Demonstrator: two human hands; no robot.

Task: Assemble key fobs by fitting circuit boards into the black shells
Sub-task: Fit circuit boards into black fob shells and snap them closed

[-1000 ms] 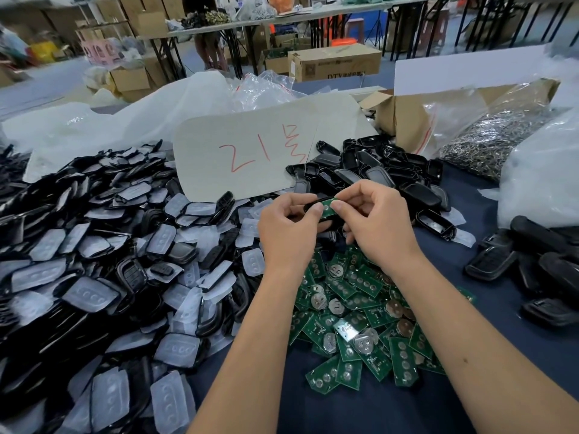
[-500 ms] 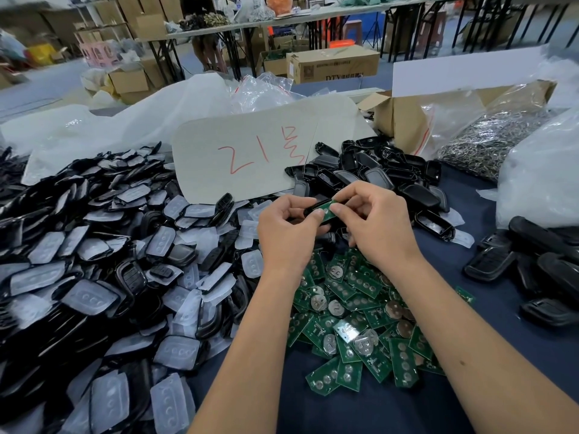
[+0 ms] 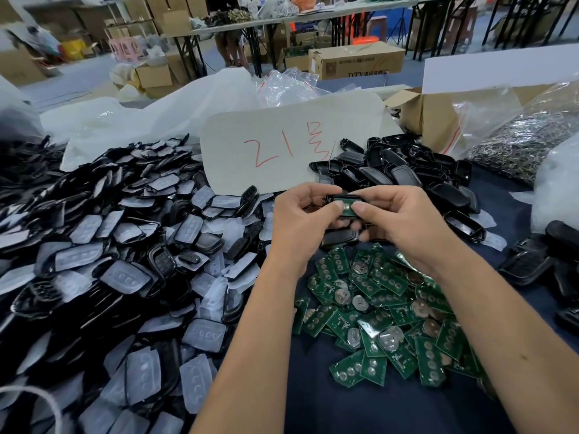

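Observation:
A black shell (image 3: 340, 195) is held above the table by both hands, and a green circuit board (image 3: 344, 204) lies in it. My left hand (image 3: 300, 227) grips the shell's left end, its thumb pressing on the board. My right hand (image 3: 404, 220) grips the right end, thumb tip on the board too. Below the hands a loose heap of green circuit boards (image 3: 385, 321) with round battery holders lies on the dark blue table cloth (image 3: 344, 408). More black shells (image 3: 407, 170) are piled just behind the hands.
A big pile of black shells and translucent button pads (image 3: 119, 277) fills the left side. A cardboard sign (image 3: 282, 148) with red writing leans at the back. At right are a bag of metal rings (image 3: 526, 145), a cardboard box (image 3: 432, 117) and finished black fobs (image 3: 532, 261).
The board, first pinched between the fingertips at the shell's edge, now lies flat in the shell under both thumbs. The hands stayed in about the same place.

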